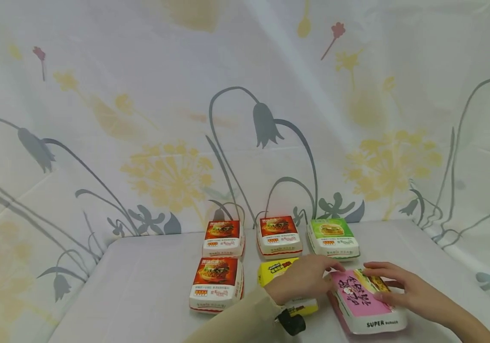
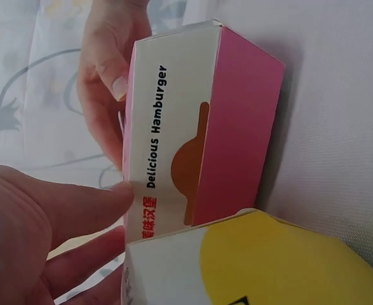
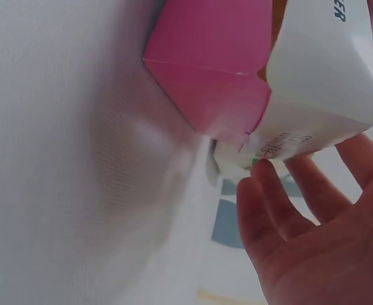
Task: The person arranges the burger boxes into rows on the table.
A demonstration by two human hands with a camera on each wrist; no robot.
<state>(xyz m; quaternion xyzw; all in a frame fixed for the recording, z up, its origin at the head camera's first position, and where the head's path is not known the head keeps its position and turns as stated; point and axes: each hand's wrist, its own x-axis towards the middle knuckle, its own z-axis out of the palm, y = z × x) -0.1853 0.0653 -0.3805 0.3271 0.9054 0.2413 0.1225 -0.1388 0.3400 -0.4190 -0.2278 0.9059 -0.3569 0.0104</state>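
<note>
A pink and white burger box [image 1: 362, 302] marked "SUPER BURGER" sits at the front right, turned slightly askew. My left hand [image 1: 302, 278] reaches over a yellow burger box [image 1: 309, 307] and touches the pink box's back left corner. In the left wrist view, the thumb [image 2: 88, 206] lies against the edge of its lid. From the other side, my right hand [image 1: 407, 288] has its thumb and fingers spread at the pink box's right edge. Extended fingers [image 3: 319, 190] meet the white lid's side in the right wrist view. My left hand and sleeve partly hide the yellow box.
Behind stand two red burger boxes [image 1: 223, 237] [image 1: 279, 236] and a green one [image 1: 334, 238]. Another red box [image 1: 216, 283] is at the front left, close to the yellow one. All stand on a white tabletop [image 1: 142, 286] with a flowered cloth [image 1: 245, 62] hanging behind.
</note>
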